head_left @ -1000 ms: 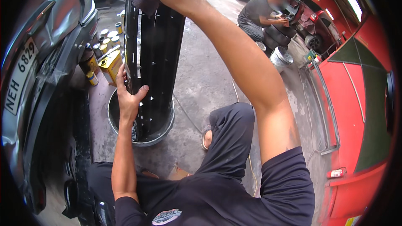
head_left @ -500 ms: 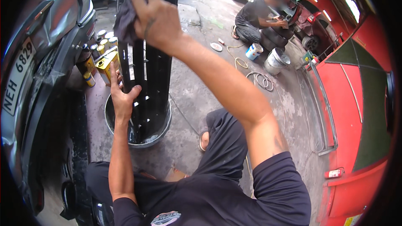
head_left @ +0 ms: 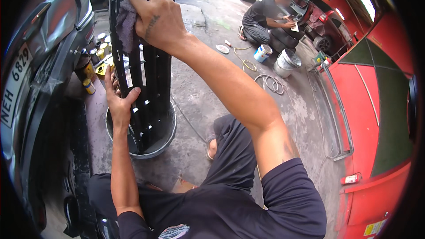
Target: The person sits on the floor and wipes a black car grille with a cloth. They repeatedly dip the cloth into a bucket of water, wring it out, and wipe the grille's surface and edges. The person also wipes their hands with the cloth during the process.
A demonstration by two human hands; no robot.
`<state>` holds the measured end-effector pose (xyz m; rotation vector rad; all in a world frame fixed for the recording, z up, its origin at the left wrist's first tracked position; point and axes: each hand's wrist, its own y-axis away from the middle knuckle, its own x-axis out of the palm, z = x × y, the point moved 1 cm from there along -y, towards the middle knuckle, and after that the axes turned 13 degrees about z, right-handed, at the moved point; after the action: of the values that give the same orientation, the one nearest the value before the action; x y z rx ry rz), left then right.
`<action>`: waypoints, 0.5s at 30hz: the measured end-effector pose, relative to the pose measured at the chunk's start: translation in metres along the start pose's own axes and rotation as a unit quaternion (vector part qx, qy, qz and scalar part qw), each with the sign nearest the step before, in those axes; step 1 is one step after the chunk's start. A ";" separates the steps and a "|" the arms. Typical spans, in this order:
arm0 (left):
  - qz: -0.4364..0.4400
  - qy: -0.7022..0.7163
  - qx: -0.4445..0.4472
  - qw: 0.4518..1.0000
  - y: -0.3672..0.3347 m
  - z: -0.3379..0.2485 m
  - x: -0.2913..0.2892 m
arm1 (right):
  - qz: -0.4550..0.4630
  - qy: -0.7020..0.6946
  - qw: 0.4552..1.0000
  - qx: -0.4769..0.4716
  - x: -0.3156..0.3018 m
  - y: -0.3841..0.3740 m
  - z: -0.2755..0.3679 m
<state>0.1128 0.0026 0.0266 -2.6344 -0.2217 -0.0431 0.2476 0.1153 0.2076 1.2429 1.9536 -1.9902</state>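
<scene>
A long black slotted car part point(head_left: 157, 73) stands nearly upright, its lower end inside a dark round tub point(head_left: 152, 153) on the floor. My left hand point(head_left: 118, 106) grips its left edge a little above the tub, thumb in front and some fingers hidden behind. Higher up, my right hand point(head_left: 160, 23) holds a crumpled dark purple-grey cloth point(head_left: 127, 24) against the part's upper left side. The upper end of the part runs out of the picture.
Paint cans point(head_left: 101, 53) cluster left of the part, beside a silver car point(head_left: 57, 13). Ahead to the right, a person point(head_left: 261, 17) crouches near stacked tires point(head_left: 285, 39). Two buckets point(head_left: 287, 63) and a coiled hose point(head_left: 271, 84) lie nearer. Red panels point(head_left: 354, 106) line the right.
The view has shifted slightly, so most things sit further left. My right hand has slid the cloth a little down the part. My left hand keeps its grip.
</scene>
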 end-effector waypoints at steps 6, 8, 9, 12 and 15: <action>-0.006 -0.018 0.006 1.000 0.000 0.006 -0.004 | 0.063 -0.005 0.998 0.027 0.017 0.034 0.022; -0.007 -0.002 0.008 1.000 -0.001 0.005 -0.003 | 0.082 -0.007 0.996 0.019 0.019 0.043 0.023; -0.008 0.005 0.008 1.000 -0.001 0.006 -0.002 | 0.092 -0.008 0.996 0.015 0.020 0.047 0.025; -0.019 -0.006 0.005 1.000 0.000 0.008 -0.002 | 0.083 -0.018 0.996 0.014 0.023 0.061 0.029; -0.027 0.009 0.009 1.000 -0.002 0.011 0.001 | 0.104 -0.014 0.994 0.005 0.026 0.079 0.034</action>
<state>0.1129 0.0094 0.0179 -2.6079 -0.2850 -0.0829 0.2595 0.0838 0.1243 1.3498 1.7245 -1.9063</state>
